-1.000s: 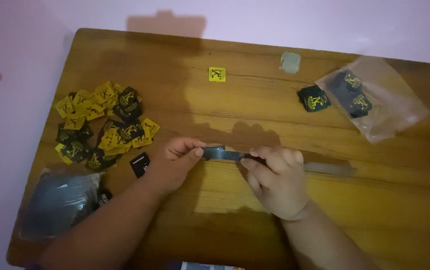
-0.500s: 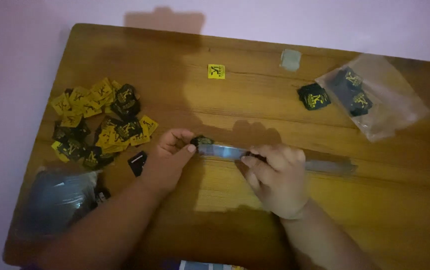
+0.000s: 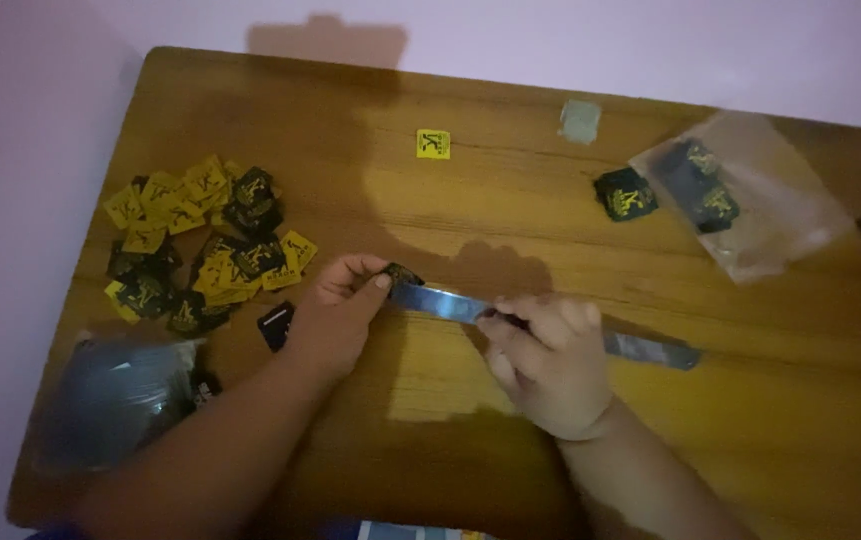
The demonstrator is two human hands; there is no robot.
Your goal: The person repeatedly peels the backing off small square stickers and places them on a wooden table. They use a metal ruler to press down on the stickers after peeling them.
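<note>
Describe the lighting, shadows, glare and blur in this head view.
Head view: dim, warm light; a broad dark shadow falls over the wooden table above the left hand and right hand. The metal strip they hold catches a pale glare. The clear bag at upper right looks hazy, and the grey bag at lower left is soft and blurred.

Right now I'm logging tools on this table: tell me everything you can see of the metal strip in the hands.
The metal strip is long, flat, silvery and shiny, like a ruler. It lies low across the wooden table, slanting down rightward. The left hand presses a small black patch at its left end; the right hand covers its middle.
</note>
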